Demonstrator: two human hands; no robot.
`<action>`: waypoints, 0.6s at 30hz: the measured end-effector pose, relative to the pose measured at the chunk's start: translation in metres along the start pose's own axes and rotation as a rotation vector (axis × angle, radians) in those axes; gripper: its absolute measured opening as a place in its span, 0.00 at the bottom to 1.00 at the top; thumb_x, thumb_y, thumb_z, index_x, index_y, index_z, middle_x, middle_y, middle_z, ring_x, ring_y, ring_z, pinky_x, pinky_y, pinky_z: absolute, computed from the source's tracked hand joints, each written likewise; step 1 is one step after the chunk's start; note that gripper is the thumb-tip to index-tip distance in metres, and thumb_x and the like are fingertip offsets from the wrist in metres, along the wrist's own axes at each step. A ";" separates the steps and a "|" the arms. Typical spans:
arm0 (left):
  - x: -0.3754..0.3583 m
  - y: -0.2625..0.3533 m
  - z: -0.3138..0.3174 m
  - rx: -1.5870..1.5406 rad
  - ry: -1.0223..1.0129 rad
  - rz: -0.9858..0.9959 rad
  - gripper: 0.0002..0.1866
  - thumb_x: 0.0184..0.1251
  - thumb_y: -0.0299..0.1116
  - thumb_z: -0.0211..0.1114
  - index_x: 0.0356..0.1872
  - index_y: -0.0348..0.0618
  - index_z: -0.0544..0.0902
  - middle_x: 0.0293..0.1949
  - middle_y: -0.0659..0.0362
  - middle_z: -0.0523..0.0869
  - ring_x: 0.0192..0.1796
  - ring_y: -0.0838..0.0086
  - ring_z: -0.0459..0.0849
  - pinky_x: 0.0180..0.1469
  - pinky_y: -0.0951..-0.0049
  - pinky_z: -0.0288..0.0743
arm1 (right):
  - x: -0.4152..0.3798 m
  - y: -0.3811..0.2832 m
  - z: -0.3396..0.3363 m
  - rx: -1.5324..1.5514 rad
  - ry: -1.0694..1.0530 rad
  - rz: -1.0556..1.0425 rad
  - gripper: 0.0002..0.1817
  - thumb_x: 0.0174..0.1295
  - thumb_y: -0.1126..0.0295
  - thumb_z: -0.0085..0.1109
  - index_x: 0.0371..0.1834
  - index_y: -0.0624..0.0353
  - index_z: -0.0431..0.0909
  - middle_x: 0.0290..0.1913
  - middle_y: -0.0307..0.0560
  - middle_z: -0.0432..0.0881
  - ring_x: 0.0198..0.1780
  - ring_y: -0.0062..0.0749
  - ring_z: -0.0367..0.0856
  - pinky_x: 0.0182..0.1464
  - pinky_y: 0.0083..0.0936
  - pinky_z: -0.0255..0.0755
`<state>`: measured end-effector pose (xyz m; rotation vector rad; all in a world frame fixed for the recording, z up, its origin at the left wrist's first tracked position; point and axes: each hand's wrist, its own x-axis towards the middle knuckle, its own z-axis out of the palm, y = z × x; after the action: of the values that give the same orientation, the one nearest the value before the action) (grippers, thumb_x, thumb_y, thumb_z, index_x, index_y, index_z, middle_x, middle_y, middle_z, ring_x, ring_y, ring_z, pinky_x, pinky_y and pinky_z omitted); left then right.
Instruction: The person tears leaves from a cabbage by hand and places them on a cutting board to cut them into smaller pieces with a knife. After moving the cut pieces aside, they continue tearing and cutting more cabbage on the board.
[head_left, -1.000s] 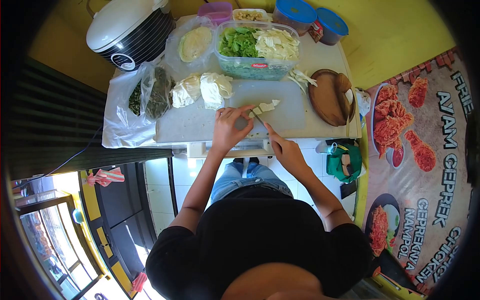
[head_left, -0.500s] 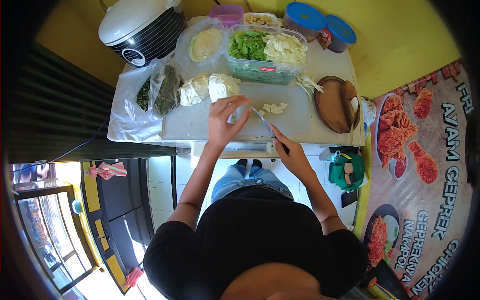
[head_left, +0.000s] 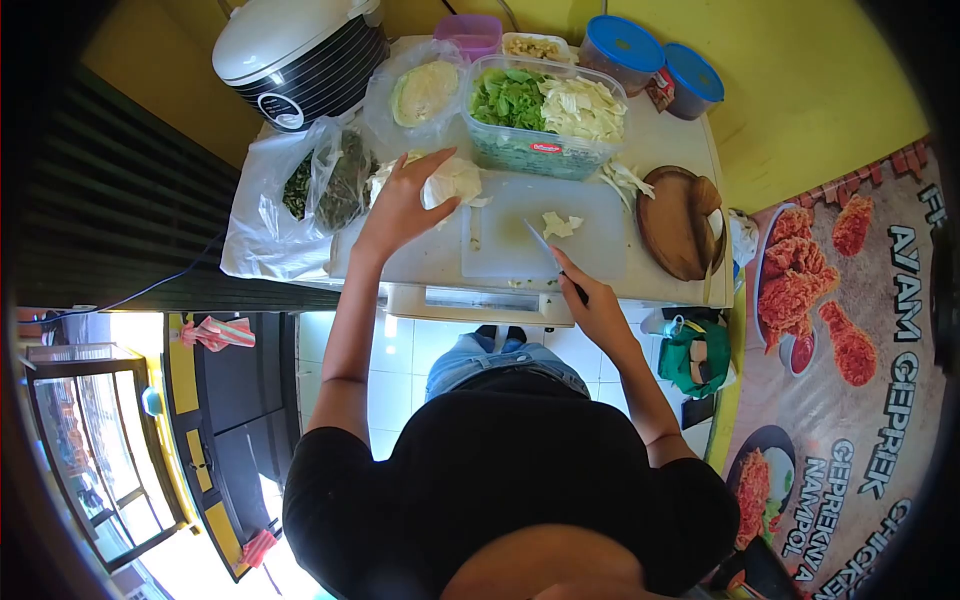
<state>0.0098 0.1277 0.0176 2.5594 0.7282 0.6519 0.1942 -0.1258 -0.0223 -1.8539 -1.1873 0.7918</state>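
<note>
My right hand (head_left: pixel 590 296) grips a knife (head_left: pixel 548 247) by its dark handle, with the blade slanting over the translucent cutting board (head_left: pixel 500 258). A small heap of cut cabbage pieces (head_left: pixel 562 225) lies on the board just beyond the blade. With fingers and thumb spread, my left hand (head_left: pixel 405 205) is over the pale cabbage chunks (head_left: pixel 456 182) at the board's left, partly covering them. Behind the board, a clear plastic container (head_left: pixel 535 155) holds chopped green leaves (head_left: pixel 505 103) and sliced cabbage (head_left: pixel 583 108).
A wooden mortar with pestle (head_left: pixel 668 235) stands right of the board, near loose cabbage strips (head_left: pixel 627 182). Plastic bags (head_left: pixel 340 190) with dark green leaves and a rice cooker (head_left: pixel 300 70) occupy the left. Blue-lidded tubs (head_left: pixel 622 45) and a wrapped cabbage half (head_left: pixel 425 95) sit at the back.
My left hand has moved left from beside the knife tip to the cabbage chunks, its fingers spreading. The cut pieces lie closer together. My right hand still has the knife; the view shifted slightly.
</note>
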 end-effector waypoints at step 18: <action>-0.002 0.051 0.027 -0.183 0.467 0.073 0.18 0.62 0.14 0.56 0.51 0.42 0.84 0.55 0.50 0.83 0.62 0.59 0.79 0.61 0.64 0.74 | 0.013 0.013 -0.017 0.022 0.077 0.011 0.25 0.70 0.70 0.50 0.70 0.41 0.67 0.23 0.48 0.69 0.26 0.23 0.64 0.36 0.19 0.67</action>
<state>0.0421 0.0796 0.0199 2.2930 0.6800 1.3024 0.2185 -0.1215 -0.0264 -1.8573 -1.1171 0.7304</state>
